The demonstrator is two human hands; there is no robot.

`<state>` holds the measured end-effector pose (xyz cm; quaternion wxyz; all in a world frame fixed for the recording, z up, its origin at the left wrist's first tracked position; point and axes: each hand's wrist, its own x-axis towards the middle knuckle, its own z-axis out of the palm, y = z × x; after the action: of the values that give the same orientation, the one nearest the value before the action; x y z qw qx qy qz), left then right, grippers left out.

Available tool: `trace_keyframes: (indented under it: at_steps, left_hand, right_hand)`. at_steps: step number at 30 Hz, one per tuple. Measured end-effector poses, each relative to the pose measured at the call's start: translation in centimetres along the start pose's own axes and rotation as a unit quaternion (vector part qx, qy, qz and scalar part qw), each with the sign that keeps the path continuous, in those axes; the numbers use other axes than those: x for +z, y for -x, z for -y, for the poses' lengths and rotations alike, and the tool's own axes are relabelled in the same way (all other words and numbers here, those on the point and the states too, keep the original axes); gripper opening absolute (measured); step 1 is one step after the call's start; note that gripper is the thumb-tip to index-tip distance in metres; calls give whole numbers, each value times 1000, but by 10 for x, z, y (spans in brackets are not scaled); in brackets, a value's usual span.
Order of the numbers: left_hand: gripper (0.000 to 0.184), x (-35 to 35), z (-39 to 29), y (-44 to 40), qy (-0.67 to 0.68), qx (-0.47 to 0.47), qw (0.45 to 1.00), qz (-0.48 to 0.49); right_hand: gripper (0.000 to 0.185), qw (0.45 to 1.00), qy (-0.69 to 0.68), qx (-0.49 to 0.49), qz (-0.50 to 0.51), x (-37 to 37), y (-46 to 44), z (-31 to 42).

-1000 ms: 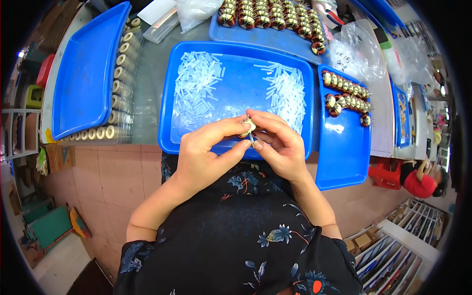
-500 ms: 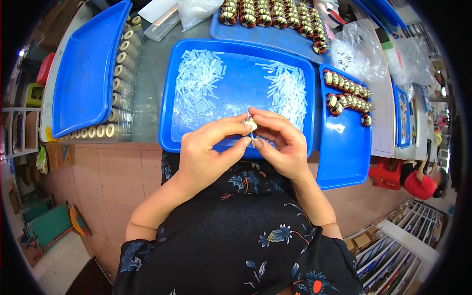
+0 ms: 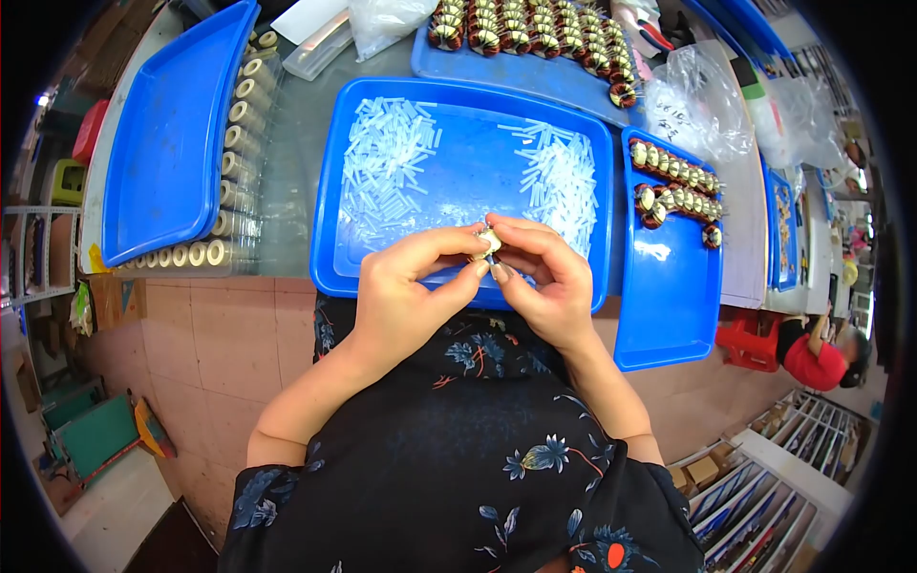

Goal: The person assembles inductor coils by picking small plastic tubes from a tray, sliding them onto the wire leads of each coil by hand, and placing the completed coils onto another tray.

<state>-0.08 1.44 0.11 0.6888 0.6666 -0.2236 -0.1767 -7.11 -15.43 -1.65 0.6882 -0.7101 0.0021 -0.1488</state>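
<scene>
Head view: a small pale part (image 3: 491, 241) is pinched at the centre of the frame between the fingertips of the left hand (image 3: 406, 286) and right hand (image 3: 556, 286), above the near side of a blue tray (image 3: 323, 205). Should either pinch slacken, the part could be dropped and the clear tubes (image 3: 387, 162) scattered. Most of it is covered by fingers; whether a tube is held with it cannot be told. Wound coils (image 3: 514, 40) are cut off at the top edge.
</scene>
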Motion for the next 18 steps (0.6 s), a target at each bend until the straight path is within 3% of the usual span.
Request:
trace_keyframes:
  at_steps: [7,10,13,18]
  left_hand:
    - [21,2,8,-2,68,-17,997,-19]
    - [21,0,10,-7,159,-70,985,-9]
    - [20,-13,2,-18,204,-158,966,12]
    - [22,-18,-2,-26,260,-188,947,0]
  right_hand:
    - [37,1000,5,3,-15,3,0,-5]
    - [34,994,43,98,-5,2,-4,6]
    - [35,988,-32,153,-1,3,-15,17]
    - [44,969,-146,196,32,-5,-27,34]
